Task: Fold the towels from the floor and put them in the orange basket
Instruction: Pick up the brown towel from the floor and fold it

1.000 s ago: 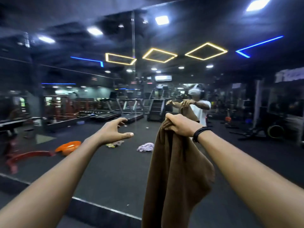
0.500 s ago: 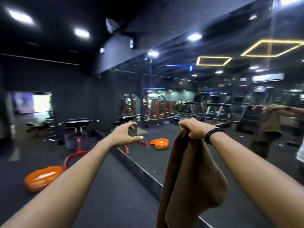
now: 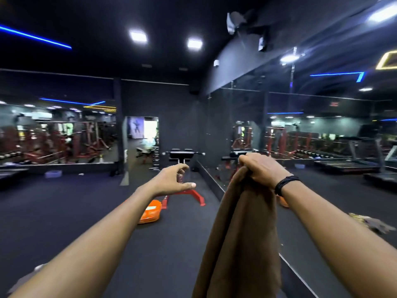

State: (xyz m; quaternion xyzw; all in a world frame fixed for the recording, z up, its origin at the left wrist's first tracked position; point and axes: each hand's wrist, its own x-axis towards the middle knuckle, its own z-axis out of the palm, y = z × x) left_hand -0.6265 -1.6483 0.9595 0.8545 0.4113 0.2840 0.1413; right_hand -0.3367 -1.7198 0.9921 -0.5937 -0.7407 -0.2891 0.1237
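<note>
Both hands are held out in front at about chest height. Right hand (image 3: pixel 261 168) is closed in a fist around the top edge of a brown towel (image 3: pixel 240 237); the cloth is bunched under the knuckles and hangs straight down in long folds, its lower end cut off by the frame bottom. A black band (image 3: pixel 285 184) is worn on the right wrist. Left hand (image 3: pixel 171 179) is empty & half open: thumb stretched fwd, fingers curved above it w/ a gap between, nothing gripped. It is kept apart from the towel, to its left.

Orange basket (image 3: pixel 150 214) is seen on the dark floor (image 3: pixel 64 211), partly hidden behind the left forearm, just beside the red base of an exercise bench (image 3: pixel 182 158) w/ black pads. What is inside the basket can't be told, only a pale patch is visible. The basket is well apart from the held towel.

A mirror wall (image 3: pixel 322 130) runs along the right side, its lower edge meeting the floor near the towel. Reflected in it: treadmills, red racks, an orange shape behind the right wrist, and a crumpled cloth pile (image 3: pixel 369 222) at far right, blurred. Red machines are also seen in a mirror at left. White ceiling lights (image 3: pixel 138 36) & blue strips are lit overhead.
</note>
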